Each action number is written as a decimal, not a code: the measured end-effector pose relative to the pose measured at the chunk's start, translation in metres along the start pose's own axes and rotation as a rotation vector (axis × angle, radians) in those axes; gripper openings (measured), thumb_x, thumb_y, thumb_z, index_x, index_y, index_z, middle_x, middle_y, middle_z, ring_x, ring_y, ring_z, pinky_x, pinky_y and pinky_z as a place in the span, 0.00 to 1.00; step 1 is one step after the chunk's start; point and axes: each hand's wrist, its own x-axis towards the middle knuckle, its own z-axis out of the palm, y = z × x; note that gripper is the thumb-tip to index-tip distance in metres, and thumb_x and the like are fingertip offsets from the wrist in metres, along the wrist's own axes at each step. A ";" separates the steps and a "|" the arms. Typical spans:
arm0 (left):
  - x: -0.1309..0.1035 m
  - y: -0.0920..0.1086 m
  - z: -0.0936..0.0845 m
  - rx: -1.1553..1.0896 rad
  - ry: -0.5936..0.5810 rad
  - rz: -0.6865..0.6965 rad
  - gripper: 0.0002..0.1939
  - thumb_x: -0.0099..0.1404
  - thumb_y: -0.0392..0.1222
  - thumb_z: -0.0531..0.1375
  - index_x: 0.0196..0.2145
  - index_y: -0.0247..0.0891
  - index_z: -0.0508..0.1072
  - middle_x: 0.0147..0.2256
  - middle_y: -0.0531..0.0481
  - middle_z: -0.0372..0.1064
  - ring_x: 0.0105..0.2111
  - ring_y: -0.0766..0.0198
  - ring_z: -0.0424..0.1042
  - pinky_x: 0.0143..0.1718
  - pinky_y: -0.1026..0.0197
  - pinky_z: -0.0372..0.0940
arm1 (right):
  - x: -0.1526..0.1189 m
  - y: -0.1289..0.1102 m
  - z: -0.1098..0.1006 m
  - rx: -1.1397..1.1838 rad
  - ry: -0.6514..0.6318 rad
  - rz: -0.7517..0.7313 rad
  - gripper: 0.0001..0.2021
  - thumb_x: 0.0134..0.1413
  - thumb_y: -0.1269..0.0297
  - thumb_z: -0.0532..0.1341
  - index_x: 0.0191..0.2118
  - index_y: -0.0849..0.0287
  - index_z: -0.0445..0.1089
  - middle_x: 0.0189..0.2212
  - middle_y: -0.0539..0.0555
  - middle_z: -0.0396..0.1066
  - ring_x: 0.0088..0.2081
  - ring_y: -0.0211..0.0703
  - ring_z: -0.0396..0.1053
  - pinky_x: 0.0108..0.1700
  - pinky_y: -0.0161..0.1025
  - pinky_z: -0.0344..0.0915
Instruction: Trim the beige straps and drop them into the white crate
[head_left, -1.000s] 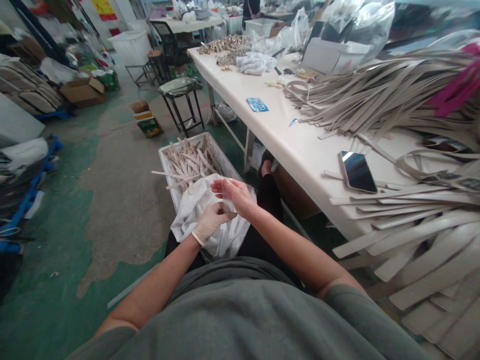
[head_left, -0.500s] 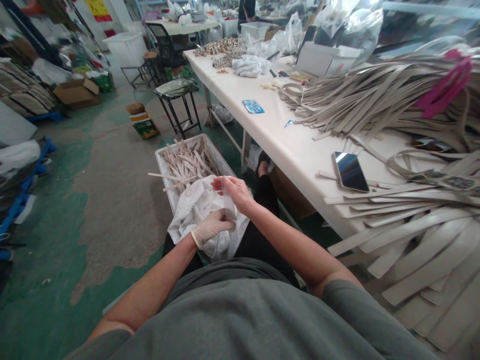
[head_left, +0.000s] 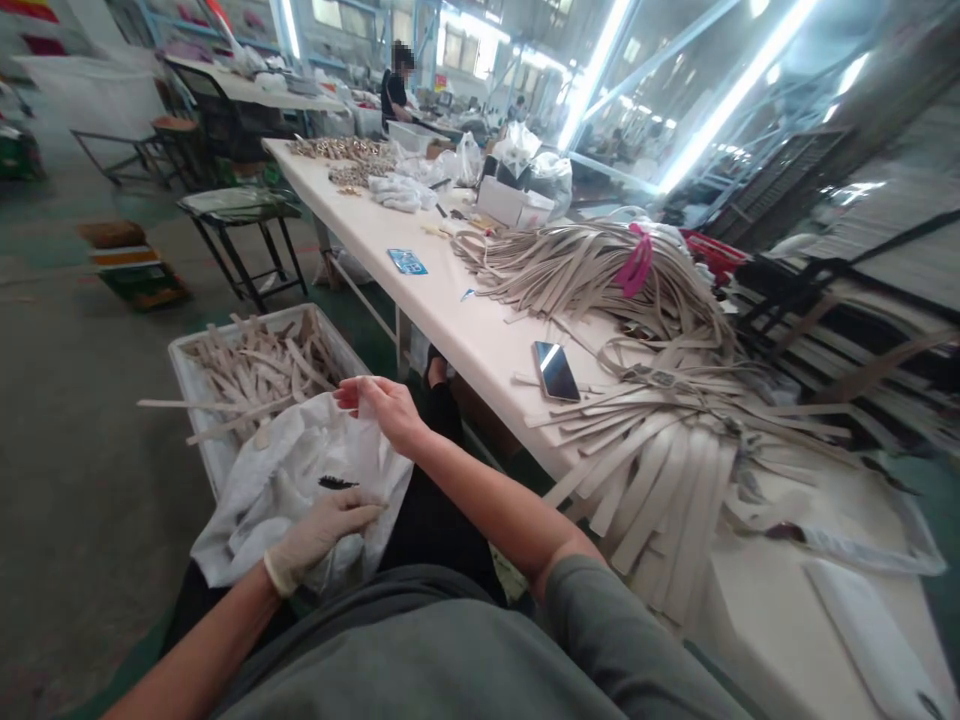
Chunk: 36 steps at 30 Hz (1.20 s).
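Observation:
My left hand (head_left: 326, 540), in a thin whitish glove, is closed on the lower end of a thin translucent white piece (head_left: 367, 450). My bare right hand (head_left: 390, 412) holds the upper end, its fingers pointing left. Whether the piece is a glove or plastic film I cannot make out. Beneath both hands a white cloth or sack (head_left: 270, 480) lies over my lap and the near end of a white plastic crate (head_left: 187, 385). Short beige strips (head_left: 262, 365) fill the crate, some sticking out over its left side.
A long white table (head_left: 480, 345) runs along my right. On it lie a phone (head_left: 556, 371), a large heap of beige straps (head_left: 592, 265), a blue packet (head_left: 407, 262) and metal fittings (head_left: 345, 155). A stool (head_left: 244, 210) stands beyond the crate. Another person (head_left: 395, 95) is far back.
My view has swung right and up, bringing in more table and the far person. Both hands keep hold of the white piece, slightly farther apart. A black mark now shows on the white cloth.

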 end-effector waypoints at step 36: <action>0.018 -0.021 -0.008 -0.474 0.165 -0.134 0.17 0.40 0.44 0.76 0.27 0.36 0.79 0.27 0.51 0.72 0.29 0.66 0.69 0.33 0.67 0.66 | -0.069 -0.130 -0.249 -1.876 0.665 0.302 0.35 0.57 0.48 0.58 0.64 0.65 0.57 0.47 0.68 0.75 0.49 0.59 0.73 0.48 0.48 0.63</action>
